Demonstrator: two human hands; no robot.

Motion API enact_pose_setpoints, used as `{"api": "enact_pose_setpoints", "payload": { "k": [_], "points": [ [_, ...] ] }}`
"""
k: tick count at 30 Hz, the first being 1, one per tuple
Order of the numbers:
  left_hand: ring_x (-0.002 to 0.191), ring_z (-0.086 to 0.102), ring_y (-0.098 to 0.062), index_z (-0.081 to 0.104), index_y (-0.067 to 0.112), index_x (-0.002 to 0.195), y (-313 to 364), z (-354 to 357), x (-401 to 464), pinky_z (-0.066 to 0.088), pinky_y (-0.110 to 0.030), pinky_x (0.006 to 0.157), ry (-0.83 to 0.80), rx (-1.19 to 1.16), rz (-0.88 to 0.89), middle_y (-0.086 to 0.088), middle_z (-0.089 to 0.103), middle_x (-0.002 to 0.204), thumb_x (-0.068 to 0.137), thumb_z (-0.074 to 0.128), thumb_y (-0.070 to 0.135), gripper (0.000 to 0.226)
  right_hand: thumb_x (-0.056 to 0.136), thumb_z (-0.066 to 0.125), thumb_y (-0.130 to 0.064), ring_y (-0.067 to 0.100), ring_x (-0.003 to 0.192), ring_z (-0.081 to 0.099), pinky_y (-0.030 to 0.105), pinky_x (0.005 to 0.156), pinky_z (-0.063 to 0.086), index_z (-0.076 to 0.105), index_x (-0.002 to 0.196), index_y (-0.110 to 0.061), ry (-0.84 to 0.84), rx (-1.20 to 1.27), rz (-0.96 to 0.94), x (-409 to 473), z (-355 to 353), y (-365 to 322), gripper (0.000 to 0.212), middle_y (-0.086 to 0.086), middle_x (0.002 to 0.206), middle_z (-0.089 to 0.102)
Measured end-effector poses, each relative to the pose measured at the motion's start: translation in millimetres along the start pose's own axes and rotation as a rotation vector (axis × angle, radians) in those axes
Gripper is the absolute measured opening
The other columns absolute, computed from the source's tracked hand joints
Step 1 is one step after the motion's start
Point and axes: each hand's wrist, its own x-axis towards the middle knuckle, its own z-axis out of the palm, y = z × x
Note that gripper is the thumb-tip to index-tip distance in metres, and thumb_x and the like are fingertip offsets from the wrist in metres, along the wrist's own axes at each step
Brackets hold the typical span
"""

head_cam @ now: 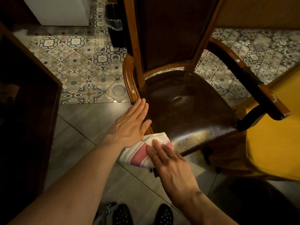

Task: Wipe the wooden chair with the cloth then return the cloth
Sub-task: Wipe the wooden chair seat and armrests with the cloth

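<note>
A wooden chair [186, 103] with a dark leather seat, a tall padded back and curved armrests stands in front of me. A folded white cloth with pink stripes [138, 155] lies over the seat's near left corner. My right hand [170, 163] presses flat on the cloth, fingers together. My left hand [131, 124] rests flat on the left edge of the seat, fingertips near the base of the left armrest, its heel touching the cloth.
A dark wooden cabinet [27, 111] stands close on the left. A yellow table [276, 135] juts in on the right, under the chair's right armrest. Patterned tiles and grey floor surround the chair. A black bin [115, 23] sits behind it. My shoes [142, 215] show below.
</note>
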Motion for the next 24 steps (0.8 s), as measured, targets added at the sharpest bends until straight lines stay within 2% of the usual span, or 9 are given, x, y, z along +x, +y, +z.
{"api": "enact_pose_setpoints", "payload": {
  "k": [6,12,15,17,19,20,21,23,24],
  "points": [
    [0.152,-0.018,-0.017,-0.003,0.008,0.158,11,5,2,-0.003,-0.036,0.125,-0.043,0.047,-0.088,-0.009,-0.013,0.167,0.102,0.006,0.051,0.071,0.101,0.043,-0.018,0.033,0.149,0.003,0.045,0.117,0.018,-0.011,0.154,-0.021,-0.052,0.007,0.005,-17,3,-3,0.077,0.008,0.163,-0.015],
    [0.152,-0.017,-0.019,-0.003,0.007,0.158,16,6,4,0.000,-0.039,0.125,-0.048,0.063,-0.118,-0.010,-0.012,0.167,0.101,0.004,0.051,0.072,0.100,0.041,-0.016,0.032,0.149,0.002,0.045,0.117,0.020,-0.010,0.155,-0.020,-0.116,0.019,-0.017,-36,-4,-3,0.075,0.009,0.164,-0.014],
    [0.152,-0.017,-0.019,-0.003,0.007,0.157,17,7,4,0.000,-0.039,0.125,-0.051,0.066,-0.124,-0.011,-0.013,0.167,0.102,0.005,0.050,0.071,0.101,0.038,-0.018,0.030,0.148,0.009,0.045,0.115,0.025,0.000,0.156,-0.022,-0.123,0.027,-0.012,-40,-10,-2,0.067,0.008,0.165,-0.003],
    [0.152,-0.018,-0.019,-0.004,0.007,0.157,17,7,4,-0.001,-0.038,0.125,-0.055,0.063,-0.128,-0.011,-0.014,0.167,0.102,0.006,0.049,0.070,0.099,0.043,-0.018,0.028,0.145,0.020,0.044,0.111,0.032,0.018,0.154,-0.026,-0.087,0.066,-0.014,-44,-14,1,0.061,0.004,0.164,0.014],
    [0.152,-0.019,-0.019,-0.006,0.007,0.157,18,7,4,-0.002,-0.038,0.125,-0.058,0.055,-0.132,-0.010,-0.015,0.167,0.102,0.006,0.049,0.069,0.091,0.057,-0.020,0.021,0.131,0.043,0.038,0.096,0.045,0.043,0.141,-0.035,-0.017,0.109,-0.036,-52,-21,8,0.054,-0.006,0.149,0.044],
    [0.151,-0.020,-0.019,-0.007,0.008,0.157,18,6,4,-0.003,-0.038,0.125,-0.062,0.051,-0.134,-0.010,-0.015,0.166,0.102,0.005,0.049,0.069,0.084,0.066,-0.022,0.015,0.116,0.055,0.029,0.083,0.049,0.054,0.129,-0.039,0.030,0.153,-0.035,-56,-27,12,0.050,-0.012,0.132,0.058],
    [0.151,-0.021,-0.019,-0.007,0.008,0.157,18,6,4,-0.003,-0.038,0.125,-0.067,0.044,-0.135,-0.009,-0.016,0.166,0.102,0.005,0.049,0.069,0.077,0.070,-0.025,0.007,0.098,0.062,0.018,0.070,0.045,0.060,0.116,-0.041,0.075,0.222,-0.008,-61,-34,17,0.044,-0.018,0.112,0.066],
    [0.151,-0.022,-0.018,-0.008,0.009,0.157,18,6,4,-0.004,-0.038,0.125,-0.066,0.033,-0.135,-0.008,-0.017,0.166,0.103,0.006,0.049,0.069,0.073,0.059,-0.035,-0.008,0.072,0.058,0.005,0.060,0.032,0.061,0.105,-0.042,0.152,0.288,0.037,-67,-51,29,0.033,-0.031,0.082,0.060],
    [0.151,-0.022,-0.018,-0.008,0.009,0.157,18,6,3,-0.005,-0.038,0.125,-0.066,0.027,-0.133,-0.008,-0.018,0.166,0.103,0.007,0.049,0.068,0.073,0.052,-0.035,-0.010,0.072,0.056,0.007,0.058,0.036,0.061,0.105,-0.044,0.153,0.280,0.072,-65,-60,36,0.034,-0.036,0.081,0.055]
  ]
}}
